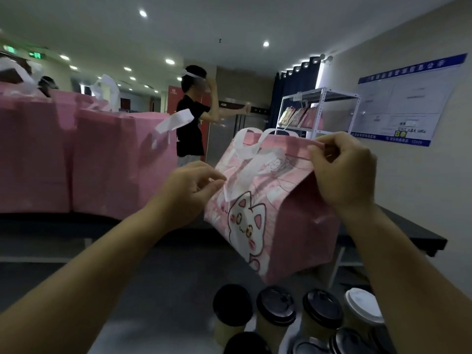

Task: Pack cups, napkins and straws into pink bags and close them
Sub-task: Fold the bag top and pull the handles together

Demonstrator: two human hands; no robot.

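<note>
Bag [281, 213] pinched by left hand [189, 192], right hand [342, 172], over seemingly grey table [153, 290].

Tilted pink bag [275, 213] pinched by left hand [189, 192] and right hand [342, 172], cups [275, 310] below

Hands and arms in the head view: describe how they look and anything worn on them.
The left hand and right hand are bare: no gloves, and no rings show. The left forearm and right forearm are bare too, with no sleeve, watch or bracelet in view down to the frame's edge.
</note>
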